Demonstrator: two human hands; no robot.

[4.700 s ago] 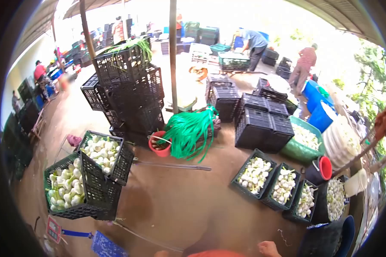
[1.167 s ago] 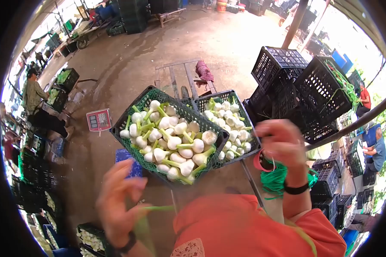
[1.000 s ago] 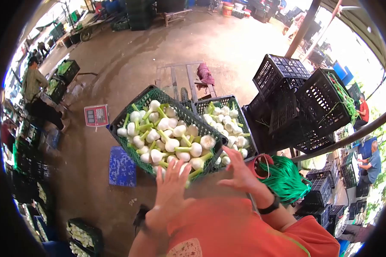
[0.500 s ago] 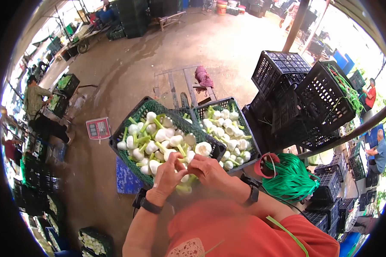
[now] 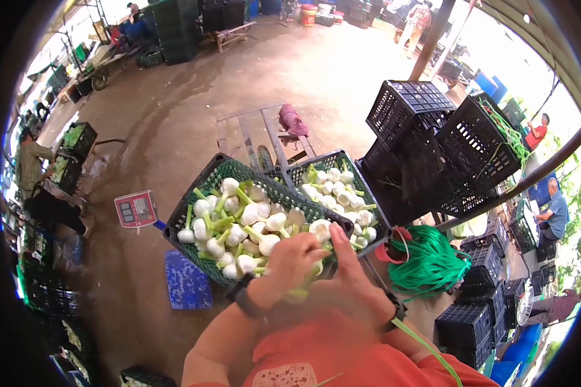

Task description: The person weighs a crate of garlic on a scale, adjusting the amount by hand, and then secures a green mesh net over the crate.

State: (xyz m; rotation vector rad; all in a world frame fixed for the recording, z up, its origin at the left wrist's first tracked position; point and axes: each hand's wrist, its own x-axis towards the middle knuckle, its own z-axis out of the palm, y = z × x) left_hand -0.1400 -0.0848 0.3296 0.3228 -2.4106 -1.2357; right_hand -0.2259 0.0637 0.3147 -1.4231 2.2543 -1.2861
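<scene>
My left hand is over the near right part of a green-lined crate full of white garlic bulbs with green stems. Its fingers are curled, with a blurred green stem below them; what they grip is too unclear to name. Beside it on the right is my right hand, its fingers stretched upward and apart from the thumb side, near the crate's corner. A second dark crate of garlic stands against the first crate on the right.
A red scale and a blue stool are at the left. Black crates are stacked at the right, near green strands in a red bucket. A co-worker stands far left; others sit at the right.
Both hands have moved right relative to the crate, and my right hand's fingers have straightened. The camera view has shifted, with the scale and stacked crates now further left.
</scene>
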